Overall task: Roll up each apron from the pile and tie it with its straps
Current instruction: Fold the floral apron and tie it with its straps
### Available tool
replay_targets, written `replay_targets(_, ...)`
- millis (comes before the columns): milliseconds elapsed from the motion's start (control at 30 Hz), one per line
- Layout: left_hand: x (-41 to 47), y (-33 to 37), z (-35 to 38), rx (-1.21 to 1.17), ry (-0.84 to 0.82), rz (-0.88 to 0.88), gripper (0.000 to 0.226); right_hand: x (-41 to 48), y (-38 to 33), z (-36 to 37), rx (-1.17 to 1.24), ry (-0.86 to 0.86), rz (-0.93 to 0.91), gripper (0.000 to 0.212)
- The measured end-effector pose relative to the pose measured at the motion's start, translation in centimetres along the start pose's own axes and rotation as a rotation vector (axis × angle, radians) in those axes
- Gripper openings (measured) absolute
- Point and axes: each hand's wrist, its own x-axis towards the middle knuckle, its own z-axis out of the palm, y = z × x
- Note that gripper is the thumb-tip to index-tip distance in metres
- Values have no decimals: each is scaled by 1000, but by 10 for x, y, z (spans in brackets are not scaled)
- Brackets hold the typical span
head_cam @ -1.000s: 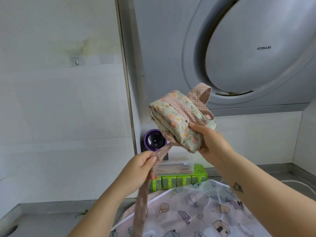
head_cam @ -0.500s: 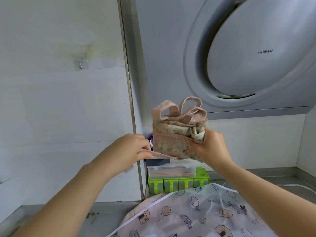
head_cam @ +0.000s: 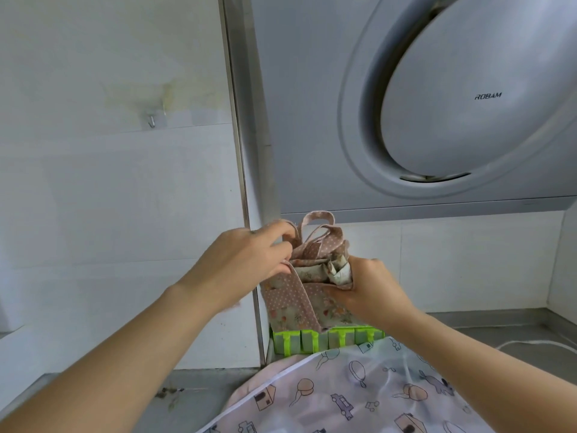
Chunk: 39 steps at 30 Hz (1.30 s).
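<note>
Evidently midway: the right hand [head_cam: 365,292] grips the rolled floral apron [head_cam: 287,310], the left hand [head_cam: 246,260] at nine o'clock pinching its strap [head_cam: 303,295]. The knot looks unfinished; a printed apron [head_cam: 359,395] waits at six o'clock.

Both hands hold a rolled floral apron [head_cam: 307,303] below the range hood [head_cam: 437,104]. The left hand [head_cam: 246,264] pinches its dotted strap [head_cam: 301,295] (the right hand [head_cam: 365,290] grips the roll's end).

The only readable lettering was the brand name ROBAM [head_cam: 483,96], printed in small dark capitals on the round grey front panel of the range hood [head_cam: 468,98] up on the wall.
</note>
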Motion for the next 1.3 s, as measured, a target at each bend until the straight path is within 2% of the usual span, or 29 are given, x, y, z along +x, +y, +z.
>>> replay_targets(100, 9, -9, -2, 28, -27, 115, 35, -3, -3, -1, -38, -7, -47, 26)
replay_targets(267, 17, -23, -4, 92, -131, 250, 38, -8, -3, -4, -95, -55, -115, 27)
replay_targets(433, 19, -33, 0, 36, -66, 367, 41, -6, -2, -5, -142, -98, -129, 32)
replay_targets(567, 17, -34, 1, -13, -111, 401, 30, -5, -1, -7, -162, -88, -148, 15)
replay_targets(633, 17, -26, -4, -40, -187, 333, 32, -3, 1, -9, -149, -106, -160, 17)
replay_targets(700, 19, -18, -9, -172, -365, 108, 32, 2, 6, -10, -86, -139, -199, 24)
replay_targets(733, 20, -15, -12, -294, -462, -35, 32, 3, 7, -11, -40, -155, -213, 26)
replay_targets(800, 26, -14, -15, -595, -543, -226, 33, 6, 8, -15, 43, -162, -220, 26)
replay_targets(900, 27, -21, -20, -941, -628, -358, 30, 7, 7, -21, 171, -163, -236, 20)
replay_targets(967, 25, -27, -25, -1079, -706, -405, 27, 5, 6, -24, 233, -187, -255, 16)
replay_targets(1067, 23, -36, -32, -1120, -760, -419, 13, 0, 7, -26, 258, -196, -264, 15)
replay_targets(1167, 21, -41, -35, -1034, -829, -439, 15, -3, 7, -27, 269, -183, -255, 13)
replay_targets(1300, 17, -34, -36, -1067, -823, -490, 26, -3, 6, -26, 299, -171, -228, 36)
